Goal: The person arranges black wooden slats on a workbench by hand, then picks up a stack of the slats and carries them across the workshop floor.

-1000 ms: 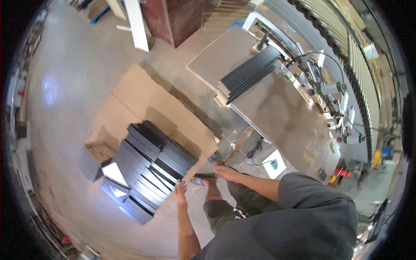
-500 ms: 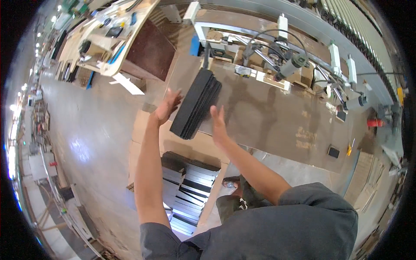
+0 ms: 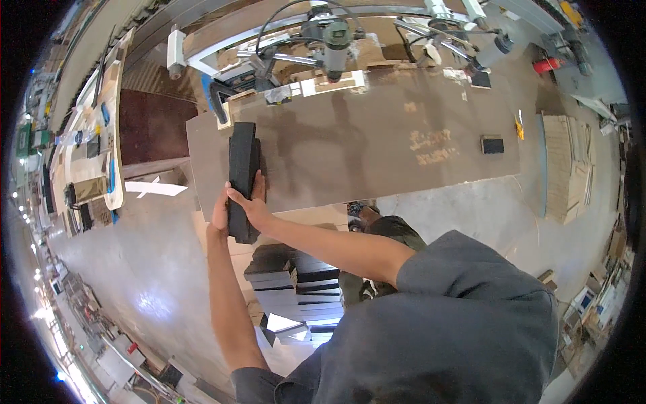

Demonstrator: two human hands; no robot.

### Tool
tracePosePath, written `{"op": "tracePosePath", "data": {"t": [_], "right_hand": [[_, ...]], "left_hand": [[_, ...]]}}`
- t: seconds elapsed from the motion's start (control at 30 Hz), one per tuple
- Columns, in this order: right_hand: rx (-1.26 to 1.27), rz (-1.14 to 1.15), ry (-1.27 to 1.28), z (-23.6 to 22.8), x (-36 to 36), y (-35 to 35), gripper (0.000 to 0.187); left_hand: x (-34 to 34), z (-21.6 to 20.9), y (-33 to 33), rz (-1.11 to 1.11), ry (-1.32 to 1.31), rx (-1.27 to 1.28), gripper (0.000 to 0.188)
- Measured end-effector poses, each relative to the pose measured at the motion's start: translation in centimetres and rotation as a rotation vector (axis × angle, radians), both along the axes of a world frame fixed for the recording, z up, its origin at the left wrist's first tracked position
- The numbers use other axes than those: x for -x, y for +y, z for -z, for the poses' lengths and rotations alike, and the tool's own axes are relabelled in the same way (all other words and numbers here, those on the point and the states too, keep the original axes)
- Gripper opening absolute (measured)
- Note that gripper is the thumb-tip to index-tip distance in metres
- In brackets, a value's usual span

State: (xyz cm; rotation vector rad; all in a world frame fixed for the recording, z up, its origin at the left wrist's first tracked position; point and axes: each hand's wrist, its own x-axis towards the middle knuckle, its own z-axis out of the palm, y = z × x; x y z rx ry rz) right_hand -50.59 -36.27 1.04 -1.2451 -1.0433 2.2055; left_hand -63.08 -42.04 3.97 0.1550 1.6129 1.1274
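A stack of long black strips (image 3: 243, 151) lies at the left end of the brown worktable, its near end reaching past the front edge. My left hand (image 3: 220, 210) presses along the stack's left side near that end. Against the right side is my right hand (image 3: 256, 207), its thumb laid over the top and its fingers along the flank. Together both hands grip the stack between them. Below it, by my legs, more strips with black and pale grey faces (image 3: 316, 286) are piled over brown cardboard (image 3: 333, 217).
Clamps and a grey-green cylindrical tool head (image 3: 336, 50) stand along the far side of the brown table (image 3: 377, 148). A small black block (image 3: 492, 144) lies toward its right end. Cluttered workbench (image 3: 116, 182) at left; stacked cardboard sheets (image 3: 566, 168) at right.
My hands, open and apart from the stack before, have closed on its two sides. The stack is now more upright in the picture. The whole view has turned toward the right.
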Motion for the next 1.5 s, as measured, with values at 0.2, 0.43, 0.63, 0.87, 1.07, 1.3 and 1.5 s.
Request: {"op": "tracePosePath", "data": {"t": [0.2, 0.43, 0.63, 0.87, 1.07, 1.3, 1.5], "right_hand": [[-0.034, -0.084, -0.12, -1.9, -8.0, -1.1, 0.141], [-0.081, -0.125, -0.201, -1.3, -21.7, 1.0, 0.133], [-0.157, -0.115, -0.22, -1.5, -26.5, 8.3, 0.117], [0.151, -0.311, 0.237, -2.2, -27.3, 18.8, 0.127], [-0.129, -0.233, -0.253, 0.7, -28.1, 20.8, 0.132], [-0.947, -0.135, -0.412, -2.8, -43.7, 24.0, 0.113], [-1.236, 0.508, -1.143, -2.9, -68.3, 39.9, 0.073]], "left_hand": [[-8.2, 2.7, -4.8, -0.156, -0.171, -0.015, 0.06], [-23.9, -3.0, 0.7, -0.107, -0.335, -0.155, 0.069], [-29.3, -2.5, 6.9, -0.177, -0.298, -0.321, 0.064], [-30.0, -1.5, 16.1, -0.054, -0.364, -0.403, 0.063], [-30.5, -0.8, 19.3, -0.014, -0.203, -0.187, 0.068], [-27.1, 1.2, 9.5, -0.246, 0.492, -0.058, 0.063], [-38.8, -8.4, 6.7, -0.61, 1.28, -0.109, 0.036]]}}
